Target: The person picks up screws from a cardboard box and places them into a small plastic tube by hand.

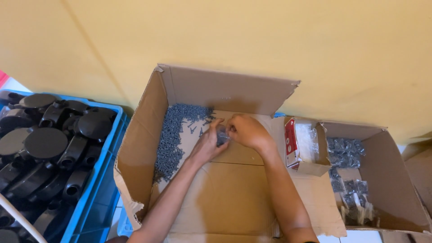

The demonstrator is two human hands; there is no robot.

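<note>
Inside a large open cardboard box [225, 92] my left hand [208, 144] and my right hand [245, 131] meet over the box floor. Between their fingertips they pinch a small clear bag of grey screws [222, 136]. A long heap of loose grey screws [173, 137] lies along the box's left wall and back corner, just left of my left hand. My forearms reach in from the box's near side.
A blue crate [101, 173] of black plastic parts stands at the left. A small white and red carton [299, 146] with clear bags stands right of my right hand. A second cardboard box [387, 175] at the right holds several filled screw bags [345, 153]. A yellow wall rises behind.
</note>
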